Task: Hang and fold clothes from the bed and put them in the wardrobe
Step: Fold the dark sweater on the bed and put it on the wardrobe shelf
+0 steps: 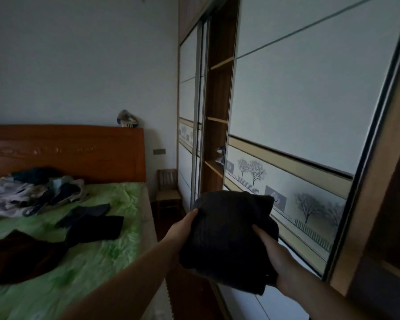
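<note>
1. A folded dark knit garment (229,236) is held up in the lower centre of the frame, in front of the wardrobe's sliding door (310,107)
2. The left hand (183,229) grips the garment's left edge, thumb on top and fingers curled under the fabric
3. The right hand (275,259) supports the garment's right and lower side; its thumb presses on the front and its fingers are wrapped behind, hidden by the cloth
4. Both forearms reach in from the bottom edge of the frame
5. The wardrobe (219,93) fills the right half of the frame; a narrow gap between its sliding panels shows wooden shelves (217,120), and a small pale item (221,154) sits on one shelf at mid-height
6. The near door carries a band printed with bare trees and fences
7. The bed (97,245), with a green sheet, lies in the lower left of the frame
8. A mixed pile of clothes (30,195) rests near the wooden headboard (79,153) at the left
9. Dark garments (92,222) lie spread near the middle of the bed, and a dark brownish piece (21,257) lies at the lower left
10. A small bundle (127,118) sits on top of the headboard, against the wall
11. A wooden chair (168,190) stands in the corner between the bed and the wardrobe
</note>
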`<action>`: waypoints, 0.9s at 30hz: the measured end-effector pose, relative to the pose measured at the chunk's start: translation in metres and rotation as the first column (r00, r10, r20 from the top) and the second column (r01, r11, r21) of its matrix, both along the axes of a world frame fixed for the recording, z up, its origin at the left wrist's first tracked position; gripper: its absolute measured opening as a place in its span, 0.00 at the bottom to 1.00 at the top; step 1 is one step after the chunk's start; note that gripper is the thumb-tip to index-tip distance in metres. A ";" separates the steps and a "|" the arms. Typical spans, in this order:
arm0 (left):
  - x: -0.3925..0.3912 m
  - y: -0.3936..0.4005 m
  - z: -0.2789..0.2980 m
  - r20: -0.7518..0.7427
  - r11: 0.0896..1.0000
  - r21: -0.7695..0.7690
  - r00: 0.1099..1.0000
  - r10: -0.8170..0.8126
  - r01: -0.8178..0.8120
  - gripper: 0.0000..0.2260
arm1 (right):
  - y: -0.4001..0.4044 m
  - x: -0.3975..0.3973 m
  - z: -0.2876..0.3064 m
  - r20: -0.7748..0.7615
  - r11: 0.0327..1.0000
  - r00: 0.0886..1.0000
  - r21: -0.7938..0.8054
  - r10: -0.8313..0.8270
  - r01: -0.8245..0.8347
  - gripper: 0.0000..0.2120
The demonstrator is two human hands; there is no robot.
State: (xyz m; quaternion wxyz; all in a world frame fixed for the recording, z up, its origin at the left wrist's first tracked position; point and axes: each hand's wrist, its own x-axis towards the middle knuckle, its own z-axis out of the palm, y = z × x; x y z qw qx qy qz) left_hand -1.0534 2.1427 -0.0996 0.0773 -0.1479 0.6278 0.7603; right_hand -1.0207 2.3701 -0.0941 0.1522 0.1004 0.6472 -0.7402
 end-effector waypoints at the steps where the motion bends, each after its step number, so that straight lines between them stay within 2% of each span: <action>1: -0.010 0.004 0.000 0.008 1.000 0.009 1.000 0.014 -0.014 0.21 | 0.004 -0.014 -0.001 -0.004 1.000 1.000 -0.006 0.010 -0.010 0.27; 3: -0.033 0.012 -0.002 0.019 0.999 0.042 0.999 0.026 -0.027 0.23 | 0.013 -0.042 -0.002 -0.011 0.999 0.999 -0.013 0.036 -0.036 0.29; 7: -0.081 0.025 -0.001 -0.003 0.995 0.082 0.999 0.054 -0.053 0.36 | 0.025 -0.096 0.001 -0.028 0.996 0.996 0.005 0.091 -0.090 0.27; 11: -0.119 0.038 0.007 -0.003 0.983 0.090 0.987 0.162 -0.161 0.31 | 0.037 -0.150 0.003 -0.040 0.986 0.985 -0.021 0.166 -0.167 0.28; 15: -0.152 0.040 0.023 -0.007 0.968 0.073 0.970 0.243 -0.242 0.37 | 0.038 -0.192 0.015 -0.085 0.977 0.974 -0.023 0.211 -0.214 0.29; 17: -0.163 0.033 0.034 0.002 0.959 0.051 0.960 0.278 -0.278 0.35 | 0.031 -0.209 0.022 -0.100 0.972 0.968 -0.038 0.228 -0.233 0.27; 20: -0.171 0.021 0.049 -0.034 0.954 0.045 0.954 0.297 -0.296 0.23 | 0.014 -0.237 0.030 -0.127 0.960 0.955 -0.049 0.269 -0.277 0.28; 22: -0.179 0.009 0.051 -0.037 0.953 0.053 0.954 0.299 -0.297 0.19 | -0.002 -0.259 0.031 -0.156 0.945 0.939 -0.069 0.305 -0.318 0.34; 24: -0.189 -0.006 0.050 -0.058 0.958 0.073 0.957 0.283 -0.279 0.22 | -0.019 -0.284 0.026 -0.144 0.944 0.938 -0.052 0.316 -0.326 0.47; 25: -0.197 -0.013 0.049 -0.067 0.961 0.087 0.961 0.269 -0.263 0.24 | -0.027 -0.298 0.023 -0.138 0.940 0.933 -0.035 0.333 -0.341 0.51; 27: -0.221 -0.029 0.044 -0.070 0.959 0.088 0.958 0.277 -0.271 0.26 | -0.042 -0.324 0.018 -0.146 0.928 0.919 -0.010 0.366 -0.372 0.52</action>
